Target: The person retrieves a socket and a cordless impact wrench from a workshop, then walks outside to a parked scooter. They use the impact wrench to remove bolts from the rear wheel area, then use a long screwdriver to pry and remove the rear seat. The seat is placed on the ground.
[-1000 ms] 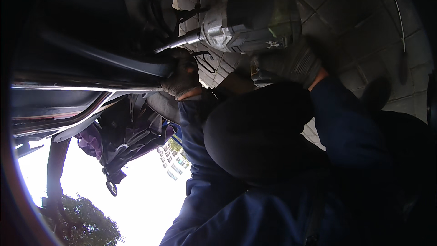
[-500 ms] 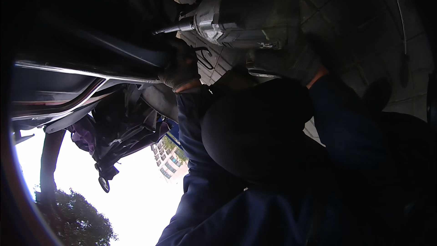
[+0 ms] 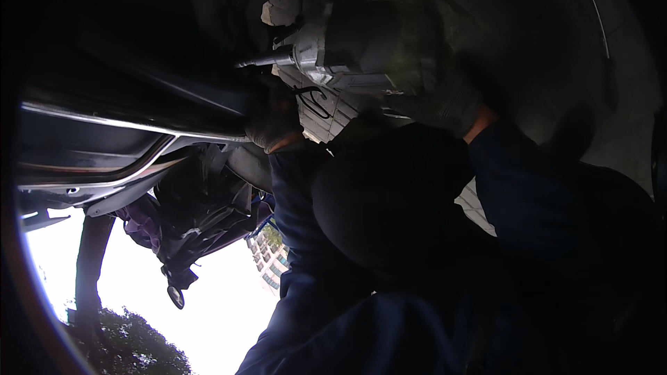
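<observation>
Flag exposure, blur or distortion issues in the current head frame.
Head view: sky blown out white; gloved left hand in deep shadow, finger detail unreadable; impact wrench dim, soft-edged; gloved right hand nearly merging with it; curved black border, colour-fringed at left.

The power tool [image 3: 379, 42] is occupying the far middle of the scene, its thick dark body extending right, its greyish nose [image 3: 313, 52] facing left. A slim metal shaft [image 3: 269, 60] is projecting left from the nose; shadow is hiding whether its tip is touching anything. A long dark panel [image 3: 174, 97] is running in from the left, a bright strip [image 3: 104, 119] lining its near edge.
</observation>
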Available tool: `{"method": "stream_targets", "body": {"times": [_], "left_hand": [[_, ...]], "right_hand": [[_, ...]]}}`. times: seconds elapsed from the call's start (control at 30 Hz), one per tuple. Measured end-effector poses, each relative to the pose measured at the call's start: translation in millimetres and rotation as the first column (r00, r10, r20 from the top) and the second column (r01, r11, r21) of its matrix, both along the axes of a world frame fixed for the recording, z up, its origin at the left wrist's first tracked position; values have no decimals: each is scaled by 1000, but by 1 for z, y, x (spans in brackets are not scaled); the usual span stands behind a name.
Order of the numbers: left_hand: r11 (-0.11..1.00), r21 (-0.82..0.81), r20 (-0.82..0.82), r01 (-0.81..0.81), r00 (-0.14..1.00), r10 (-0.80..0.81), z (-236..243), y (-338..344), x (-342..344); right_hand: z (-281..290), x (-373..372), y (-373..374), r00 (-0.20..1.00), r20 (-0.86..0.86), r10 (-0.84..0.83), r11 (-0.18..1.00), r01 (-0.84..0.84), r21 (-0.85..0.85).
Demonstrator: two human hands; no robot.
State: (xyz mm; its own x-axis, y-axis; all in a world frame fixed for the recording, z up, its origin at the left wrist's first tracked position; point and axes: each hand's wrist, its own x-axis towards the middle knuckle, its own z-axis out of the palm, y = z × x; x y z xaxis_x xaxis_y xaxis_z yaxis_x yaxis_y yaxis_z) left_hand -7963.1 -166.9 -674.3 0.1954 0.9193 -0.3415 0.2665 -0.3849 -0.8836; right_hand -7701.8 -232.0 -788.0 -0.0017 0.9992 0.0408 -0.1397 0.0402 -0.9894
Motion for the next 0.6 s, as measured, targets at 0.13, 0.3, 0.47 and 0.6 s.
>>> {"method": "stream_targets", "body": {"times": [0.13, 0.3, 0.47, 0.6], "left_hand": [[985, 9, -82, -170, 982, 170, 2, 2, 15], [993, -62, -172, -98, 981, 86, 14, -8, 5], [984, -166, -514, -65, 857, -30, 16, -20, -13], [971, -238, -728, 23, 658, -194, 16, -26, -16]], "right_hand": [[-5, -5, -16, 994, 62, 88, 996, -87, -22], [-6, -29, -39, 898, 397, 191, 981, -189, -44], [-8, -50, -62, 970, -2, 243, 961, -241, -138], [-7, -72, -72, 937, 343, -64, 997, 44, 65]]}}
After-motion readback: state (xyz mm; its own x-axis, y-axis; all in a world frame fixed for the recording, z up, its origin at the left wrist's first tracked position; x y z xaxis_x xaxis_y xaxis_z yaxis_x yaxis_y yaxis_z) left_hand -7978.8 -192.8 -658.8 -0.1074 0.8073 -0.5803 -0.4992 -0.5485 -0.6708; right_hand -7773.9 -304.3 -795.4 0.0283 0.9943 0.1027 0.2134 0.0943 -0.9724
